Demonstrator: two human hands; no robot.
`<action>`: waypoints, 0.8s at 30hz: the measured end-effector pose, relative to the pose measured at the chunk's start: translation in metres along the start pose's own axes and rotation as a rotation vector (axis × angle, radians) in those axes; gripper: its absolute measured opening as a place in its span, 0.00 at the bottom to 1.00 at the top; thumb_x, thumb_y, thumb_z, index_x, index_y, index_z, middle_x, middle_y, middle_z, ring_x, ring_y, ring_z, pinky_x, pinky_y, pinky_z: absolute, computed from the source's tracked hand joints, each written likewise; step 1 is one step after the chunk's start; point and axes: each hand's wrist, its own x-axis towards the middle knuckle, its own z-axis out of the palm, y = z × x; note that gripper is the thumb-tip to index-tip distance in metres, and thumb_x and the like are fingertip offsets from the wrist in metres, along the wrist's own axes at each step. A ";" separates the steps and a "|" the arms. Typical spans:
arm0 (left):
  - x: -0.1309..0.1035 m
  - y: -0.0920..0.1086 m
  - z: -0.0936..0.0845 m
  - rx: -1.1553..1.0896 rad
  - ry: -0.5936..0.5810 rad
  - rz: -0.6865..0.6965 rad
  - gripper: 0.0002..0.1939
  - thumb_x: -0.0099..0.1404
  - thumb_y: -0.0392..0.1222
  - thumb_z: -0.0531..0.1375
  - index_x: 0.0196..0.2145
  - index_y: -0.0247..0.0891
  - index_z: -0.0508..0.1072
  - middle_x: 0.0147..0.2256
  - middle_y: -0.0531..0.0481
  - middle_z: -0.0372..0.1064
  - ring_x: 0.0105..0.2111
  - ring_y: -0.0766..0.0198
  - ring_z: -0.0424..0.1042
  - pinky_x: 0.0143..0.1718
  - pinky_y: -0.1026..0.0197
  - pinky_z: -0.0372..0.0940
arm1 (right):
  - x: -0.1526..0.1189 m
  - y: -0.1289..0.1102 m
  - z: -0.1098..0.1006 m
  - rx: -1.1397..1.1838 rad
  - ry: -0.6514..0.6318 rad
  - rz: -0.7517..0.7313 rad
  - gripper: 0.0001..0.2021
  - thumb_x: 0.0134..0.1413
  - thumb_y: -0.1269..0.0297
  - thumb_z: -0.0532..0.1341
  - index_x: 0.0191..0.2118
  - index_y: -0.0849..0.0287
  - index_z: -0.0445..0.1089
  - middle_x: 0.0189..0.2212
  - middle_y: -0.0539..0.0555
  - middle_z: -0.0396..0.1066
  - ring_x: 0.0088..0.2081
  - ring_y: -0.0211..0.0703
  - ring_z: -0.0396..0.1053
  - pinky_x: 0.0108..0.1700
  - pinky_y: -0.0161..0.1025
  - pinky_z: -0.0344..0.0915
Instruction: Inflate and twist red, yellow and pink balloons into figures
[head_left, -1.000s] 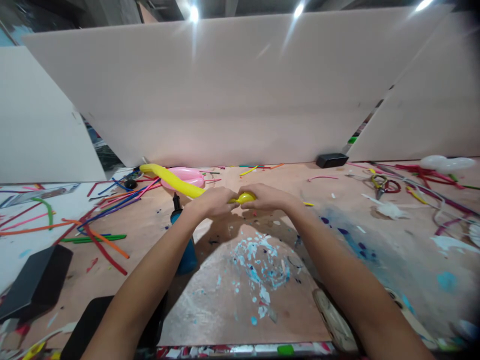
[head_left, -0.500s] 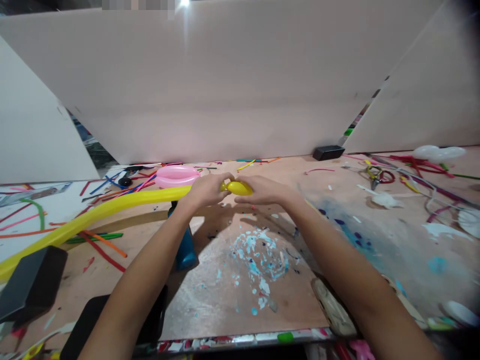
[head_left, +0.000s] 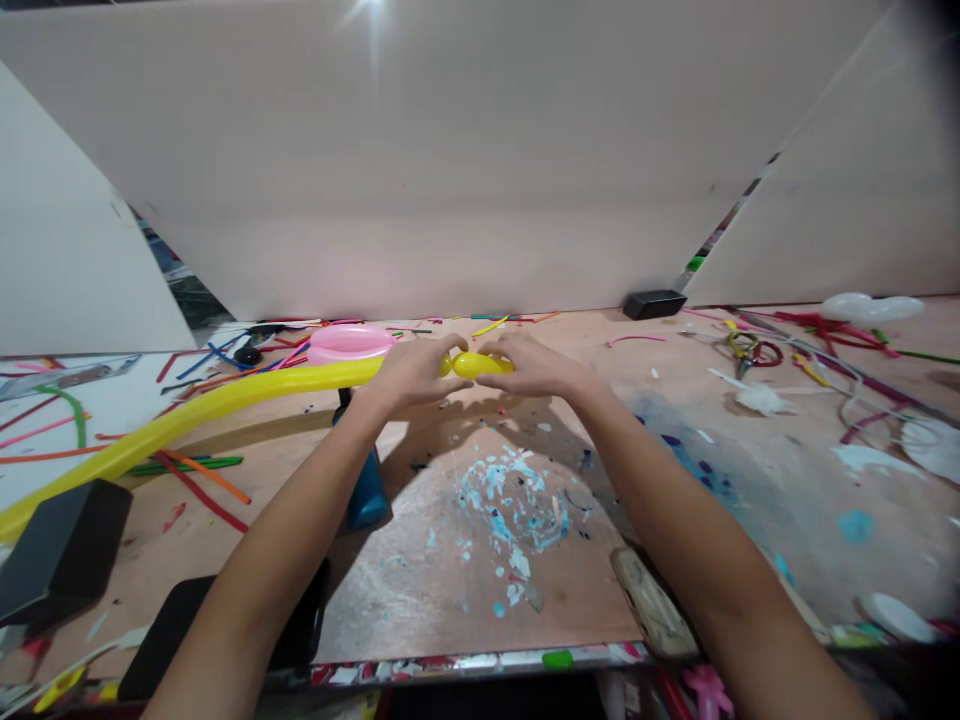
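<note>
A long inflated yellow balloon point(head_left: 247, 388) runs from the left edge to the middle of the view. My left hand point(head_left: 415, 370) is wrapped round it close to a pinched joint. Past that joint is a short yellow bubble, its far end held between the fingers of my right hand point(head_left: 534, 366). The fingertips of both hands come close together beneath the bubble. Behind my left wrist lies a pink balloon point(head_left: 350, 342), and under my left forearm a blue bottle point(head_left: 367, 490).
Black blocks sit at the left point(head_left: 64, 550) and at the back right point(head_left: 654, 304). Scissors point(head_left: 745, 352), white balloons point(head_left: 874, 308) and cables lie right. Uninflated balloons point(head_left: 206, 495) are scattered left. A phone-like object point(head_left: 652, 603) rests by my right forearm. White panels point(head_left: 450, 160) stand behind.
My hands have moved slightly apart, so more of the short bubble and the joint shows between them. The whole view has shifted a little.
</note>
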 end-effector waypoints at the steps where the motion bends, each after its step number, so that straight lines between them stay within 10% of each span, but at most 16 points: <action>1: 0.000 0.000 0.000 -0.006 -0.013 -0.003 0.28 0.63 0.61 0.55 0.55 0.44 0.67 0.43 0.44 0.75 0.40 0.52 0.73 0.38 0.56 0.63 | 0.001 0.000 0.000 -0.072 0.026 -0.008 0.17 0.52 0.54 0.62 0.44 0.59 0.71 0.42 0.61 0.73 0.46 0.56 0.67 0.46 0.46 0.61; 8: 0.000 -0.001 -0.005 -0.039 0.062 0.066 0.21 0.64 0.51 0.57 0.53 0.43 0.66 0.43 0.46 0.75 0.40 0.55 0.73 0.38 0.59 0.62 | -0.002 -0.002 -0.004 0.061 -0.029 0.066 0.31 0.49 0.49 0.64 0.56 0.58 0.60 0.43 0.59 0.73 0.39 0.49 0.70 0.38 0.40 0.62; 13: 0.000 -0.005 -0.005 -0.098 0.032 0.068 0.25 0.62 0.55 0.59 0.53 0.42 0.67 0.43 0.46 0.74 0.40 0.54 0.73 0.38 0.57 0.62 | -0.001 0.001 -0.007 0.006 -0.087 0.012 0.20 0.57 0.45 0.56 0.39 0.59 0.70 0.37 0.57 0.74 0.37 0.47 0.70 0.37 0.39 0.59; 18: 0.002 -0.006 -0.006 -0.065 0.042 0.063 0.24 0.68 0.57 0.51 0.52 0.39 0.69 0.45 0.42 0.74 0.43 0.52 0.72 0.42 0.55 0.63 | 0.002 0.000 0.000 -0.113 0.092 0.066 0.23 0.48 0.53 0.66 0.47 0.59 0.64 0.41 0.59 0.73 0.40 0.50 0.70 0.37 0.40 0.59; 24: -0.001 -0.004 -0.014 -0.043 0.161 0.124 0.20 0.63 0.48 0.59 0.53 0.43 0.68 0.46 0.46 0.74 0.42 0.55 0.73 0.41 0.57 0.63 | -0.003 0.002 -0.007 0.018 -0.102 0.048 0.21 0.56 0.44 0.58 0.45 0.57 0.68 0.39 0.57 0.74 0.37 0.48 0.70 0.37 0.40 0.60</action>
